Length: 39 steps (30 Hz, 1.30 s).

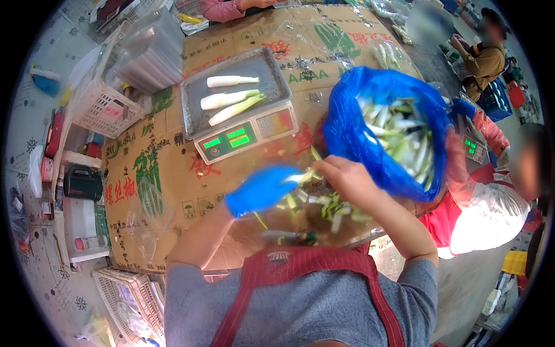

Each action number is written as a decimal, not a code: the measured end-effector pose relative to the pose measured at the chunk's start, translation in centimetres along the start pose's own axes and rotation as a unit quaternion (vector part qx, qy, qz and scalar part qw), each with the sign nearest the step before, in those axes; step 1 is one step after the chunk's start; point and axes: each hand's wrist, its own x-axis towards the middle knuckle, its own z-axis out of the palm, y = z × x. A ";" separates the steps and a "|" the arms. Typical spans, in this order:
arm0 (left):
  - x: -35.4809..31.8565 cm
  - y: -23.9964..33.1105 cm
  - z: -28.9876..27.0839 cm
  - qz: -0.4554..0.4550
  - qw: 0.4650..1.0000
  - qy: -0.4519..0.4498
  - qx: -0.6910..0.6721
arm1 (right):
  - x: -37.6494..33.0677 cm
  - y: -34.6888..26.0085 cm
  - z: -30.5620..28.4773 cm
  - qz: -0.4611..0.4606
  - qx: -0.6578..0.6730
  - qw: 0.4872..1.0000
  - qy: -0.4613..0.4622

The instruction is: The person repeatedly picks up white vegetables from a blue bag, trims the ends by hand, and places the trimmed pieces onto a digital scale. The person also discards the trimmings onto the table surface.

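My left hand [263,188], in a blue glove and blurred by motion, grips a pale water bamboo shoot [303,177]. Bare and closed, my right hand [347,178] pinches at the shoot's end, where a strip of green husk [315,153] sticks up. Green and white peelings [335,211] lie on the table beneath my hands. A knife [289,236] rests at the table's near edge. Right of my hands, a blue plastic bag [351,128] stands wide open, full of shoots and husks. Three white shoots [230,99] lie on the grey pan of a digital scale [245,136].
Printed cardboard [173,191] covers the table. A white plastic basket [108,109] with stacked clear trays [151,52] stands at the left. On the right, a person in a red apron [491,217] reaches to the bag. Another person's pink sleeve [222,10] shows at the far edge.
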 end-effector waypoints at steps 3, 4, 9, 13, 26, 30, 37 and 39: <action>-0.3 0.4 -0.6 -0.017 1.000 -0.018 -0.001 | 0.7 -0.1 1.1 -0.034 0.019 0.999 0.002; -0.3 0.5 -1.0 -0.030 0.999 -0.030 -0.015 | 1.0 -0.2 1.4 -0.040 0.016 0.999 -0.010; -0.6 -1.4 -0.9 -0.057 0.994 -0.019 -0.090 | 1.9 2.1 5.0 -0.027 0.069 0.993 0.097; -0.8 -1.0 -1.5 -0.089 0.972 0.025 -0.216 | 3.0 3.5 4.5 0.316 0.554 0.741 0.207; 8.7 -12.5 -20.6 0.027 0.875 0.291 0.385 | -2.0 0.2 10.9 0.177 0.239 0.953 0.060; 4.5 -8.8 -17.7 0.042 0.881 0.418 0.219 | -5.1 -0.1 11.6 0.223 0.242 0.943 0.049; -11.5 -12.2 -5.5 -0.115 0.904 0.410 0.037 | -8.2 -1.7 12.5 0.233 0.259 0.937 0.039; -14.2 -11.7 -2.1 -0.148 0.902 0.405 0.009 | -8.3 -2.4 12.5 0.210 0.259 0.942 0.037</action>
